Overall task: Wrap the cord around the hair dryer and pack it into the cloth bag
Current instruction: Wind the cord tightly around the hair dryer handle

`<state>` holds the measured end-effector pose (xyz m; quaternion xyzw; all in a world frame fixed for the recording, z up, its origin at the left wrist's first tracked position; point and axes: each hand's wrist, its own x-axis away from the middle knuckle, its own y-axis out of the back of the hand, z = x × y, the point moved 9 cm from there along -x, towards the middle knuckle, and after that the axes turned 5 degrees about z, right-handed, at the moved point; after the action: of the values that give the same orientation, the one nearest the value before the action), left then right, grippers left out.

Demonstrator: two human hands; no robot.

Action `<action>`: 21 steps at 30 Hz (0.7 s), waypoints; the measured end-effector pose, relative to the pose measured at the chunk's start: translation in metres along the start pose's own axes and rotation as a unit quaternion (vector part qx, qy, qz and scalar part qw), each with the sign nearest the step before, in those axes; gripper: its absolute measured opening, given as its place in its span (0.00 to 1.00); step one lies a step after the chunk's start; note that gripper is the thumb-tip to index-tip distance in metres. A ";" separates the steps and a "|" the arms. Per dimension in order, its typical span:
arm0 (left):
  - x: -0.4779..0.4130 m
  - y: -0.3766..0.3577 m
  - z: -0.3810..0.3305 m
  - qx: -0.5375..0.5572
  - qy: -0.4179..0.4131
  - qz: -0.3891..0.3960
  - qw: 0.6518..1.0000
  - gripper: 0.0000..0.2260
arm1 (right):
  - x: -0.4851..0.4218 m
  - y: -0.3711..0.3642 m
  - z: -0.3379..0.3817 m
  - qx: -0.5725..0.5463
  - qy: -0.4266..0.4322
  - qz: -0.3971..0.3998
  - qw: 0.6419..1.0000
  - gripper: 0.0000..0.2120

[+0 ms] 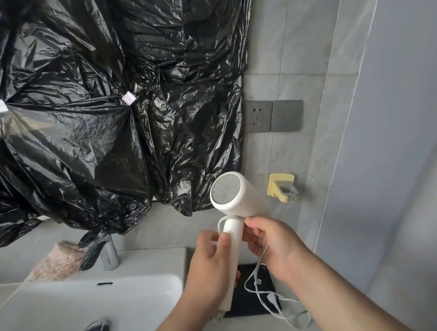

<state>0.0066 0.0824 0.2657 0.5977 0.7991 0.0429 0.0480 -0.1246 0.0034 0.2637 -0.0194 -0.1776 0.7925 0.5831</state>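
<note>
While my left hand (212,268) grips the white hair dryer (233,204) handle, my right hand (271,243), pinching the cord (263,292) at the handle's 1 o'clock side, should wind taut, close turns.

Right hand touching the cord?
Touching. Head view: the right hand pinches the cord against the dryer handle.

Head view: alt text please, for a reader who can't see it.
Two hands hold a white hair dryer by its handle above a counter beside a sink; the left hand grips the handle while the right hand pins a loop of cord near its top. Loose cord hangs below. Black plastic covers the wall behind.
</note>
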 end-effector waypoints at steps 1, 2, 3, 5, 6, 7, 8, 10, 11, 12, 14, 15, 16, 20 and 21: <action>0.002 0.002 -0.002 -0.013 -0.017 -0.009 1.000 0.09 | 0.001 -0.002 0.000 -0.005 0.002 0.000 1.000 0.17; 0.002 0.004 -0.002 -0.032 -0.029 -0.014 0.999 0.14 | 0.002 -0.003 0.001 -0.012 0.006 0.004 1.000 0.13; 0.004 0.004 -0.003 -0.056 -0.041 -0.016 0.997 0.19 | 0.003 -0.005 0.002 -0.013 0.012 0.007 1.000 0.09; 0.006 0.005 -0.007 -0.095 -0.061 -0.023 0.993 0.22 | 0.004 -0.007 0.004 -0.007 0.026 0.008 1.000 0.06; 0.006 0.005 -0.009 -0.111 -0.071 -0.027 0.991 0.21 | 0.004 -0.007 0.006 -0.001 0.031 0.008 0.999 0.06; 0.005 0.005 -0.012 -0.123 -0.087 -0.030 0.988 0.20 | 0.004 -0.007 0.007 0.002 0.035 0.009 0.999 0.06; 0.005 0.005 -0.015 -0.132 -0.098 -0.029 0.986 0.18 | 0.005 -0.008 0.007 0.004 0.035 0.012 0.999 0.06; 0.005 0.004 -0.018 -0.154 -0.114 -0.028 0.981 0.18 | 0.006 -0.007 0.008 0.005 0.033 0.011 0.999 0.06; 0.004 0.004 -0.015 -0.160 -0.114 -0.029 0.980 0.19 | 0.007 -0.007 0.008 0.005 0.034 0.011 0.999 0.06; 0.005 0.005 -0.014 -0.150 -0.100 -0.031 0.983 0.20 | 0.008 -0.007 0.008 0.003 0.035 0.013 0.999 0.06; 0.004 0.007 -0.008 -0.098 -0.076 -0.028 0.992 0.18 | 0.009 -0.007 0.008 0.000 0.041 0.019 0.999 0.06; 0.002 0.007 -0.006 -0.074 -0.074 -0.021 0.994 0.17 | 0.010 -0.007 0.008 0.006 0.047 0.021 0.999 0.06; 0.001 0.007 -0.005 -0.059 -0.070 -0.010 0.996 0.14 | 0.010 -0.006 0.009 0.015 0.053 0.020 0.998 0.05; -0.001 0.005 -0.003 0.024 -0.045 0.033 0.998 0.07 | 0.011 -0.002 0.013 0.039 0.090 0.024 0.995 0.12; -0.001 0.005 -0.002 0.047 -0.039 0.039 0.997 0.06 | 0.012 -0.002 0.014 0.035 0.096 0.031 0.994 0.13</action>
<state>0.0113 0.0824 0.2681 0.6316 0.7736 -0.0162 0.0494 -0.1296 0.0119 0.2797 -0.0803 -0.0929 0.8102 0.5732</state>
